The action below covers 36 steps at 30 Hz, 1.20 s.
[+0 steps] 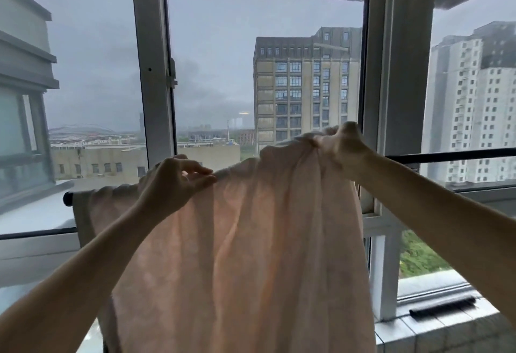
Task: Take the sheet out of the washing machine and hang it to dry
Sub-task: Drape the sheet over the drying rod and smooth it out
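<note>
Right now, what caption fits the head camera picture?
Two hands spread a pink sheet over a dark rail by the window.

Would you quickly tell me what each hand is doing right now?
Left hand: pinches the top edge of the sheet at the rod.
Right hand: grips a bunch of the sheet.
</note>
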Each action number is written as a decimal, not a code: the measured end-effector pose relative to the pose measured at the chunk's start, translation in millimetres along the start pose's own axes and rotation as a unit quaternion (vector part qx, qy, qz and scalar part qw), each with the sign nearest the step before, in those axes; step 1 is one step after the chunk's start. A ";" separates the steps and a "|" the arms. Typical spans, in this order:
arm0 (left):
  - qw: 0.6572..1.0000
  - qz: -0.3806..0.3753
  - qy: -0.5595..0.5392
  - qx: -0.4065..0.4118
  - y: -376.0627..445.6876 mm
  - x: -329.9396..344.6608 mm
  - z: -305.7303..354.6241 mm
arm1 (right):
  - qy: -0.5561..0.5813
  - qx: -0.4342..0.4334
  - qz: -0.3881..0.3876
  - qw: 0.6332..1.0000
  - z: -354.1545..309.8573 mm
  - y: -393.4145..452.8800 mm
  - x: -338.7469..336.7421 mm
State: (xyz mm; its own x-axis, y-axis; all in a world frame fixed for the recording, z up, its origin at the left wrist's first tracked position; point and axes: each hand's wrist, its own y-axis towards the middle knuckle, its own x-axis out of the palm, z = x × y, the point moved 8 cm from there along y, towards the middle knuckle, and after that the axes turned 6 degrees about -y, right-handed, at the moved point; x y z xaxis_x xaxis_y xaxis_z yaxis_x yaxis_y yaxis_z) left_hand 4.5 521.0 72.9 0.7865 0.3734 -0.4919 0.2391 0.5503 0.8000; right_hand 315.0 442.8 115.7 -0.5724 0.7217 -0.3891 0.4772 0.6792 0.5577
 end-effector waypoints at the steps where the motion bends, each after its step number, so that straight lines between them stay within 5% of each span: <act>1: 1.000 0.003 0.003 0.000 0.5 1.1 0.2 | 0.003 -0.019 0.046 0.999 -5.5 2.4 -16.2; 5: 1.000 0.002 0.007 -0.001 4.1 2.8 -1.3 | -0.026 -0.107 0.144 0.983 -17.3 -5.2 -72.7; 14: 0.996 -0.016 -0.069 -0.051 12.8 4.9 -1.6 | -0.248 -0.004 0.035 0.968 94.0 -24.2 -52.6; 19: 0.992 -0.019 -0.102 -0.074 8.6 -1.2 -13.4 | -0.338 -0.068 0.109 0.932 52.5 -31.2 -39.4; 23: 0.989 -0.024 -0.124 -0.079 6.6 -5.8 -11.7 | -0.332 -0.259 0.068 0.905 0.0 -48.5 4.6; 33: 0.977 -0.037 -0.174 -0.115 3.6 -15.4 -14.5 | -0.259 -0.332 -0.022 0.907 -44.3 -53.8 70.2; 36: 0.995 -0.019 -0.014 -0.100 1.0 -18.6 -12.9 | -0.256 -0.327 -0.020 0.909 -44.3 -48.1 67.1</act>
State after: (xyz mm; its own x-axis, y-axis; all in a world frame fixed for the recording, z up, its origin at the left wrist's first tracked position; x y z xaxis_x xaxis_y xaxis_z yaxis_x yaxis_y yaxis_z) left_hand -17.3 524.3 78.3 0.7957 0.3290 -0.5086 0.1540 0.7023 0.6951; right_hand 224.2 452.6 95.3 -0.1147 0.7801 -0.6151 -0.1319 0.6017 0.7877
